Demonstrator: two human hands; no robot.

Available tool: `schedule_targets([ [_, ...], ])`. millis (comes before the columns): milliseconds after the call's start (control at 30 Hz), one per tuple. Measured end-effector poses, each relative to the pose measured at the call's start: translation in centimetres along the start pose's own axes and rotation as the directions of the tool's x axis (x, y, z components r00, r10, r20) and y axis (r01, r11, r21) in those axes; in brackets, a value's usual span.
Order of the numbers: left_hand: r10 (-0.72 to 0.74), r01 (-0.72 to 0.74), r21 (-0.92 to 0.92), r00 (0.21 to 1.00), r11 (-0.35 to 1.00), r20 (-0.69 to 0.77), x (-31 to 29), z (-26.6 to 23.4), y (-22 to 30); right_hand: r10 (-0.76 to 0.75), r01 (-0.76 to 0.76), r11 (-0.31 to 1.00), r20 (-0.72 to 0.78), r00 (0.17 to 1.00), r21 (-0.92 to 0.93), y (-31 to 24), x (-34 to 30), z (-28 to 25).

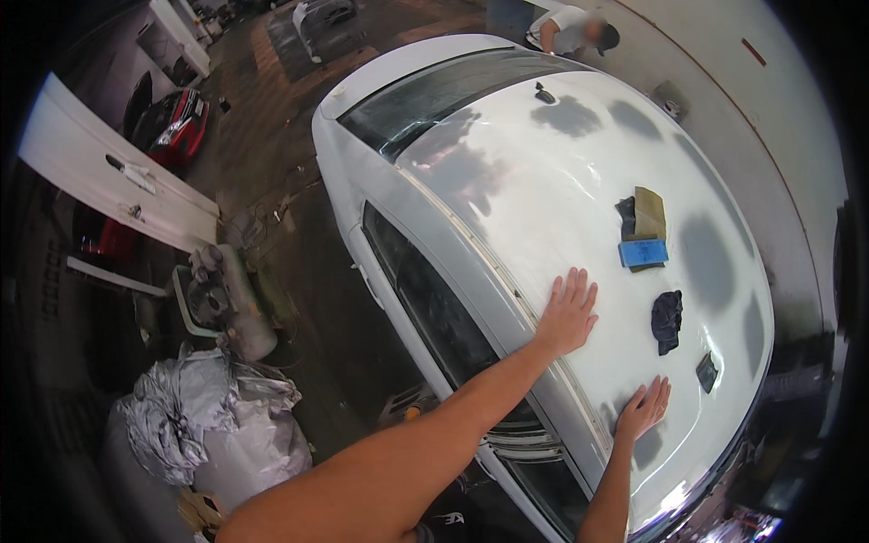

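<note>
Both of my hands rest on the white roof (543,226) of a car, which carries several dull grey patches. My left hand (568,312) lies flat near the roof's side edge, fingers spread, with nothing in it. Nearer to me on the right, my right hand (644,412) also lies palm down with its fingers stretched, partly over a grey patch. Beyond the hands sits a blue block (644,253) on a brown sheet (650,213) that looks like sandpaper. A crumpled dark cloth (667,322) and a small dark piece (707,372) lie to the right.
A person (570,34) leans by the car's far end, near the wall. To the left stand a detached white car door (113,167), a tank-like machine (240,303) and a heap of silvery sheeting (204,416). A red car (172,125) is farther off.
</note>
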State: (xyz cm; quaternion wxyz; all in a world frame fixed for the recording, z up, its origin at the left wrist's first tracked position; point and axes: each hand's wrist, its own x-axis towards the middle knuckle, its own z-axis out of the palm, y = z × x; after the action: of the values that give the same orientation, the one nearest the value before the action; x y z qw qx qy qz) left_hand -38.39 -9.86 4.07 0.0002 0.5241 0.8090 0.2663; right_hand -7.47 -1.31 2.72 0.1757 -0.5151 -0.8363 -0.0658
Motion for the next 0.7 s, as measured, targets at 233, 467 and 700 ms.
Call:
schedule_targets([
  [233, -0.006, 0.006, 0.014, 1.0, 1.0, -0.027, 0.0, 0.0, -0.1, -0.01, 0.01, 1.0, -0.009, 1.0, 0.009, -0.4, 0.4, 0.0],
  [467, 0.0, 0.0, 0.034, 1.0, 0.999, -0.018, 0.0, 0.6, -0.2, -0.001, 0.003, 0.999, -0.032, 0.999, 0.047, -0.7, 0.2, -0.3],
  [700, 0.005, -0.004, 0.071, 1.0, 0.997, -0.007, -0.5, 0.5, 0.5, -0.007, 0.01, 0.998, -0.051, 0.999, 0.059, -0.3, -0.3, -0.7],
])
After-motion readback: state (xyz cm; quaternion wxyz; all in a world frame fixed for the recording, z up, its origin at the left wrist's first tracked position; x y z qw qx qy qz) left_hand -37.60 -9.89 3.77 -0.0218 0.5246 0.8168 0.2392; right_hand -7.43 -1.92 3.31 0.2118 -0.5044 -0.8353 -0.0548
